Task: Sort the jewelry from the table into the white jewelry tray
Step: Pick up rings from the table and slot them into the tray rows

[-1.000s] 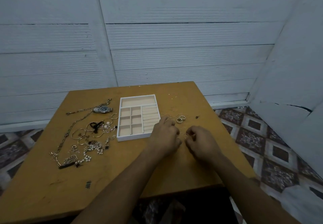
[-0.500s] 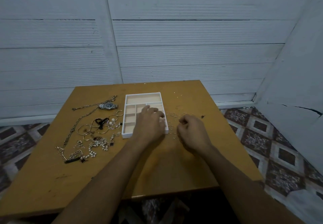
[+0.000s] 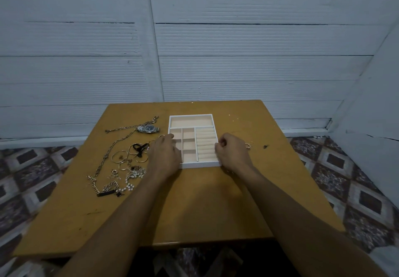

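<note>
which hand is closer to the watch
Left. The left hand lies just right of the watch and nearer the person, over the left edge of the white jewelry tray; the right hand is across the tray, at its right edge.

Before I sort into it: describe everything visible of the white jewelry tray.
The white jewelry tray lies flat on the table: white frame, peach lining. Long compartment at the far end, small squares left, ridged ring rolls right; all visible parts look empty. The left hand covers its left edge; the right hand curls at its right wall.
</note>
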Motion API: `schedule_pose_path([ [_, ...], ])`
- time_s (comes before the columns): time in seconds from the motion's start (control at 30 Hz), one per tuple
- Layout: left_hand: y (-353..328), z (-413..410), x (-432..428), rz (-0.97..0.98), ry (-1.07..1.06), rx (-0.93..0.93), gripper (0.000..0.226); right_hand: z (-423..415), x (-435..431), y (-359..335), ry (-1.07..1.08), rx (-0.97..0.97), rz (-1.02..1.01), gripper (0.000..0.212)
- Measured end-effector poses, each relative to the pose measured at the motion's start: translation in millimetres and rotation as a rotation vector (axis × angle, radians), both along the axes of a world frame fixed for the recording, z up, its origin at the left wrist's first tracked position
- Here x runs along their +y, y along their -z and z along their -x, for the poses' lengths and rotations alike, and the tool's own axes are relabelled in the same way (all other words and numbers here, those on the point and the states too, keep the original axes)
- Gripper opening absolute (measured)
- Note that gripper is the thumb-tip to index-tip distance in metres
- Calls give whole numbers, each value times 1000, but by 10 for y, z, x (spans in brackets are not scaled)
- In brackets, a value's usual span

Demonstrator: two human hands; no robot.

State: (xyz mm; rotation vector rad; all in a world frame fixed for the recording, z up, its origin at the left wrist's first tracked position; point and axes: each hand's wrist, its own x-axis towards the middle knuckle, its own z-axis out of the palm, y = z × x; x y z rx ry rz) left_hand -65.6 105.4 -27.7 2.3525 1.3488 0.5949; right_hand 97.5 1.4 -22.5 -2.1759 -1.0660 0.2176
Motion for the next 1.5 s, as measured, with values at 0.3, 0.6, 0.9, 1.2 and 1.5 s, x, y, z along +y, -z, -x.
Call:
schedule_pose_path([
  [0.3, 50, 86, 87, -39, -7, -81, 32, 33, 30, -9, -9, -5, 15, 5],
  [0.6, 74, 187, 87, -133, 2, 35, 32, 76, 51, -7, 15, -71, 83, 21],
  [0.9, 113, 289, 31, -99, -3, 91, 34, 173, -66, -11, 0, -78, 86, 20],
  [1.2, 79, 446, -154, -111, 24, 71, 33, 295, -265, -37, -45, -63, 66, 17],
  [1.5, 66, 550, -311, -129, 20, 5, 31, 379, -403, 23, -33, -47, 33, 22],
])
